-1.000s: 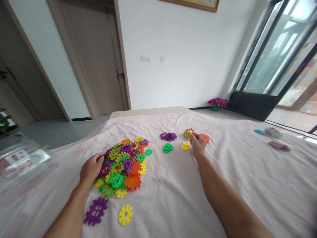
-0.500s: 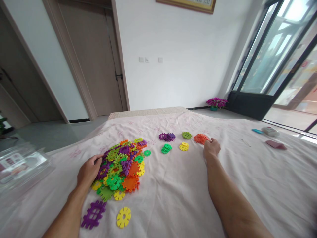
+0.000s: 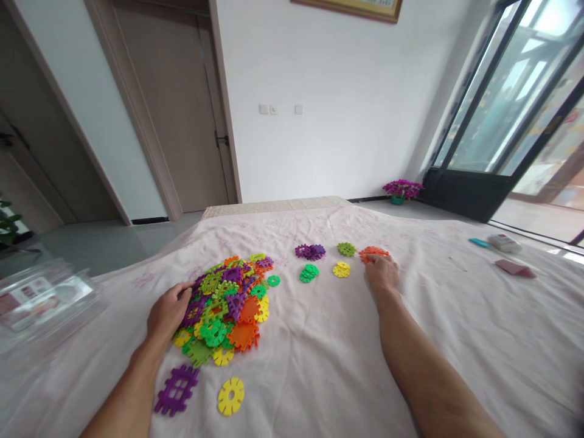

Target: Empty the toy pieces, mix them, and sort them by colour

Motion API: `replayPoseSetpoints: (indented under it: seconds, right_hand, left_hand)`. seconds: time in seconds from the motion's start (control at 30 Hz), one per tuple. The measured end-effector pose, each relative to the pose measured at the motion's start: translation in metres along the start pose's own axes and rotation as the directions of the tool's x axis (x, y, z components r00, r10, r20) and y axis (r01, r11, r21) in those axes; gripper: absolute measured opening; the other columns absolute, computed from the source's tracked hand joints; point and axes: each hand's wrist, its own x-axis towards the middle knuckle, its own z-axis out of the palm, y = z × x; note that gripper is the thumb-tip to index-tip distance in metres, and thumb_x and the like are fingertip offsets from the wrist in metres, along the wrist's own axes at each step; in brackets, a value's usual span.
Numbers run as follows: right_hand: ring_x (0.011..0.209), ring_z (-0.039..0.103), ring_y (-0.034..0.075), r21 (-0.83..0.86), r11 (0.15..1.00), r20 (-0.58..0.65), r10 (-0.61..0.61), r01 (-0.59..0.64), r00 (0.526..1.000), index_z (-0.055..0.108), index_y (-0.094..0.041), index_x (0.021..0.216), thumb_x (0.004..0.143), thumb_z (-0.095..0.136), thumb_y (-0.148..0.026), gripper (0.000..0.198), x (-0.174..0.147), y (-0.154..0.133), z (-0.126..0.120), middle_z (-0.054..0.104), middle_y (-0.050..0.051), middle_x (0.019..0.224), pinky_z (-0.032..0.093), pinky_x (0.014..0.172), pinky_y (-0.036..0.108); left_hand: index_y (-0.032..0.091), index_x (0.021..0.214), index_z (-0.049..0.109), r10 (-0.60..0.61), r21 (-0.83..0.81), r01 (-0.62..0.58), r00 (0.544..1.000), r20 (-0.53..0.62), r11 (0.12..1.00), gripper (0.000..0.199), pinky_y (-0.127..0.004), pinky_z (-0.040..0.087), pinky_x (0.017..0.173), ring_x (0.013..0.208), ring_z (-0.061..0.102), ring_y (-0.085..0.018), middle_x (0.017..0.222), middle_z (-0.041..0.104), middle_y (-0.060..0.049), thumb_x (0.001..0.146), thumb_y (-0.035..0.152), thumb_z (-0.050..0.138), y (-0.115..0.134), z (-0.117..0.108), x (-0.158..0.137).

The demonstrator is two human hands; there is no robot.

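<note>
On the left of the cloth lies a heap of plastic interlocking pieces [image 3: 223, 304] in purple, green, orange and yellow. My left hand [image 3: 170, 307] rests against the heap's left edge, fingers extended onto it and thumb a little apart. On the right, my right hand [image 3: 383, 274] reaches over the near side of a small pile of orange pieces [image 3: 374, 250], fingers stretched out, fingertips at the pieces. Left of it are light-green pieces [image 3: 347, 249], yellow discs [image 3: 341, 270], green discs [image 3: 309, 273] and purple pieces [image 3: 310, 251], grouped by colour.
A purple square piece [image 3: 177, 390] and a yellow disc [image 3: 230, 396] lie near the front. A clear plastic box [image 3: 45, 301] stands far left. On the right are a pink folded object [image 3: 515, 268], a white packet [image 3: 504, 243] and a blue item [image 3: 479, 242]. Pinkish cloth [image 3: 310, 353] covers the surface.
My right hand has shifted slightly left and nearer, its fingers going from a pinch at the orange pile's right edge to stretched out along its near side. My left hand stays at the heap.
</note>
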Motion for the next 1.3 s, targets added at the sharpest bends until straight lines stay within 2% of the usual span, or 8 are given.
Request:
replayPoseSetpoints:
  seconds: [0.13, 0.3, 0.4, 0.57, 0.67, 0.97, 1.23, 1.3]
  right_hand:
    - [0.107, 0.05, 0.028, 0.026, 0.995, -0.135, -0.087, 0.091, 0.987, 0.075, -0.025, 0.11, 0.076, 0.055, -0.02, 0.04, -0.005, -0.014, 0.0, 0.062, 0.012, 0.118, 0.04, 0.094, 0.042]
    - [0.097, 0.057, 0.022, 0.198, 0.858, -0.164, -0.449, 0.475, 0.878, 0.075, -0.023, 0.105, 0.084, 0.05, -0.022, 0.032, -0.041, -0.066, 0.0, 0.065, 0.008, 0.106, 0.045, 0.087, 0.035]
    - [0.087, 0.062, 0.019, 0.374, 0.624, -0.045, -0.727, 0.686, 0.686, 0.073, -0.023, 0.106, 0.087, 0.054, -0.021, 0.027, -0.08, -0.104, -0.003, 0.066, 0.006, 0.101, 0.049, 0.079, 0.031]
    - [0.096, 0.063, 0.02, 0.476, 0.19, 0.005, -0.977, 0.859, 0.213, 0.065, -0.026, 0.121, 0.088, 0.061, -0.02, 0.034, -0.15, -0.149, -0.009, 0.067, 0.007, 0.107, 0.05, 0.085, 0.033]
    - [0.1, 0.063, 0.021, 0.485, 0.06, 0.0, -0.998, 0.873, 0.069, 0.06, -0.026, 0.129, 0.09, 0.062, -0.024, 0.039, -0.18, -0.162, -0.011, 0.067, 0.008, 0.113, 0.05, 0.087, 0.034]
    - [0.107, 0.064, 0.017, 0.529, -0.074, -0.059, -0.997, 0.846, -0.051, 0.066, -0.027, 0.116, 0.099, 0.049, -0.027, 0.024, -0.207, -0.171, -0.006, 0.066, 0.006, 0.124, 0.05, 0.093, 0.03]
    - [0.099, 0.065, 0.017, 0.595, -0.043, -0.114, -0.993, 0.803, 0.031, 0.067, -0.023, 0.11, 0.098, 0.048, -0.02, 0.023, -0.205, -0.17, -0.011, 0.07, 0.008, 0.111, 0.052, 0.088, 0.029]
    - [0.095, 0.066, 0.017, 0.628, -0.006, -0.115, -0.99, 0.779, 0.085, 0.066, -0.022, 0.11, 0.098, 0.048, -0.022, 0.022, -0.203, -0.169, -0.014, 0.071, 0.008, 0.105, 0.052, 0.085, 0.029]
  left_hand:
    - [0.031, 0.118, 0.067, 0.009, -0.005, -0.009, 1.0, -0.014, 1.0, 0.04, -0.029, 0.048, 0.072, 0.096, 0.067, -0.026, 0.111, 0.073, -0.005, 0.09, 0.045, 0.044, 0.002, -0.001, -0.002]
    - [0.031, 0.118, 0.068, 0.015, -0.007, -0.015, 1.0, -0.019, 1.0, 0.04, -0.029, 0.047, 0.073, 0.098, 0.067, -0.025, 0.112, 0.073, -0.004, 0.09, 0.045, 0.043, 0.002, -0.001, -0.003]
    - [0.032, 0.117, 0.068, 0.019, -0.002, -0.019, 1.0, -0.017, 1.0, 0.039, -0.028, 0.047, 0.073, 0.099, 0.066, -0.025, 0.113, 0.073, -0.003, 0.09, 0.045, 0.042, 0.003, -0.001, -0.003]
    - [0.031, 0.118, 0.067, 0.008, -0.01, -0.008, 1.0, -0.014, 1.0, 0.04, -0.029, 0.047, 0.072, 0.098, 0.066, -0.025, 0.112, 0.073, -0.004, 0.09, 0.046, 0.042, 0.003, -0.002, -0.003]
    - [0.033, 0.117, 0.067, 0.008, -0.016, -0.008, 1.0, -0.013, 1.0, 0.04, -0.029, 0.046, 0.072, 0.098, 0.066, -0.025, 0.113, 0.072, -0.003, 0.09, 0.046, 0.041, 0.002, -0.001, -0.003]
    - [0.033, 0.118, 0.067, 0.008, -0.017, -0.008, 1.0, -0.014, 1.0, 0.039, -0.029, 0.046, 0.074, 0.1, 0.066, -0.026, 0.115, 0.072, -0.003, 0.09, 0.046, 0.042, 0.0, 0.0, -0.002]
    - [0.033, 0.119, 0.067, 0.002, -0.009, -0.002, 1.0, -0.009, 1.0, 0.041, -0.03, 0.047, 0.073, 0.1, 0.066, -0.027, 0.115, 0.072, -0.004, 0.091, 0.047, 0.041, 0.002, -0.001, -0.003]
    - [0.032, 0.119, 0.067, 0.001, -0.008, -0.001, 1.0, -0.012, 1.0, 0.041, -0.03, 0.047, 0.072, 0.099, 0.066, -0.027, 0.114, 0.072, -0.004, 0.091, 0.047, 0.041, 0.003, -0.002, -0.004]
